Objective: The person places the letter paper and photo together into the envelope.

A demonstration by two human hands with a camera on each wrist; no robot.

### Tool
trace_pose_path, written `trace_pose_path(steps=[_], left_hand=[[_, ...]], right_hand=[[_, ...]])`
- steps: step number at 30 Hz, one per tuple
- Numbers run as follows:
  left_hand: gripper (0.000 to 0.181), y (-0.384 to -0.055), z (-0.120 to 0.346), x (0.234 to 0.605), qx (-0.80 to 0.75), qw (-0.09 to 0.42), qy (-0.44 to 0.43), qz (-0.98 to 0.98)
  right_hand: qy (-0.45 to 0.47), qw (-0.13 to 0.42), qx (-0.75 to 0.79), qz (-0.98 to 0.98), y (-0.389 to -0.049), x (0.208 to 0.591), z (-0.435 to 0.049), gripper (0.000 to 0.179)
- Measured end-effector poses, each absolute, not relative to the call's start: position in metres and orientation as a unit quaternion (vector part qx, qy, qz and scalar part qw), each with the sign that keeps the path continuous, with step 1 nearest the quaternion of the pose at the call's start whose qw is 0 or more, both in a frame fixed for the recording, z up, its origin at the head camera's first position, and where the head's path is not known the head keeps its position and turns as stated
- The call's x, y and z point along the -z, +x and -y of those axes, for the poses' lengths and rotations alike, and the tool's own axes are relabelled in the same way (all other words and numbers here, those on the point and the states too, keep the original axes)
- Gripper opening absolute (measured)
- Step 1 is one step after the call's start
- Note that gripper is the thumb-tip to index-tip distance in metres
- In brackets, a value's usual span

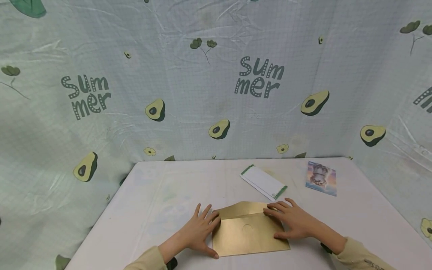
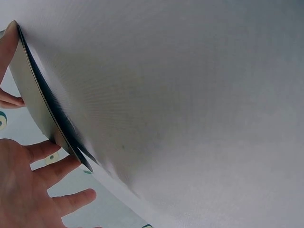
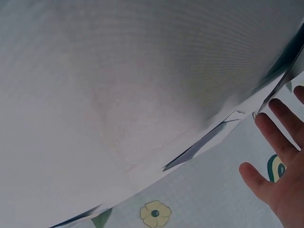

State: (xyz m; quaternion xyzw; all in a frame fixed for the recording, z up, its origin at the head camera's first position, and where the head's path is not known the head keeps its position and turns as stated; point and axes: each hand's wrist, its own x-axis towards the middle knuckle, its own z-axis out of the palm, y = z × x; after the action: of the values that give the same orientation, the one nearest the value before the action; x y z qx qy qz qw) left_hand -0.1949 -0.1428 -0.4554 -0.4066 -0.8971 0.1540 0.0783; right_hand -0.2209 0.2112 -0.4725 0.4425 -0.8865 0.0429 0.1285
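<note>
A gold envelope [image 1: 248, 236] lies on the white table between my hands, its pointed flap [image 1: 244, 207] folded open toward the far side. A small round notch mark shows near the middle of its front. My left hand [image 1: 200, 231] spans the left short side, thumb at the near corner and fingertips at the far one. In the left wrist view the thumb [image 2: 6, 47] and spread fingers touch the envelope's edge [image 2: 31, 88]. On the other side, my right hand [image 1: 297, 221] rests its fingertips on the right part, with the thumb on the front panel.
A white card with green leafy borders [image 1: 263, 182] lies just beyond the envelope. Farther right is a picture card [image 1: 321, 178] with a grey furry animal on a pastel background. The white table [image 1: 162, 195] ends at a hanging avocado-print cloth [image 1: 189, 93].
</note>
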Motion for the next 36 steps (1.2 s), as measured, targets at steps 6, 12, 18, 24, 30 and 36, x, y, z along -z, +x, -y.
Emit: trace_pose_path(steps=[6,12,18,24,30,36], left_hand=[[0.104,-0.196,0.142,0.454,-0.155,0.076,-0.406,0.897],[0.105,-0.196,0.142,0.454,-0.159,0.077,-0.406,0.896],[0.104,-0.197,0.142,0.453,-0.155,0.07,-0.41,0.896],[0.104,-0.197,0.142,0.452,-0.15,0.064,-0.41,0.897],[0.104,-0.196,0.142,0.452,-0.152,0.064,-0.409,0.898],[0.104,-0.196,0.142,0.453,-0.155,0.067,-0.409,0.897]], right_hand=[[0.437,0.148,-0.039,0.886,-0.221,0.47,-0.217,0.064],[0.415,0.162,-0.027,0.895,-0.224,0.471,-0.23,0.064],[0.392,0.192,-0.022,0.899,-0.23,0.47,-0.246,0.063],[0.364,0.208,-0.031,0.907,-0.238,0.469,-0.261,0.063],[0.335,0.217,-0.038,0.916,-0.248,0.466,-0.277,0.059],[0.314,0.23,-0.037,0.92,-0.255,0.46,-0.291,0.056]])
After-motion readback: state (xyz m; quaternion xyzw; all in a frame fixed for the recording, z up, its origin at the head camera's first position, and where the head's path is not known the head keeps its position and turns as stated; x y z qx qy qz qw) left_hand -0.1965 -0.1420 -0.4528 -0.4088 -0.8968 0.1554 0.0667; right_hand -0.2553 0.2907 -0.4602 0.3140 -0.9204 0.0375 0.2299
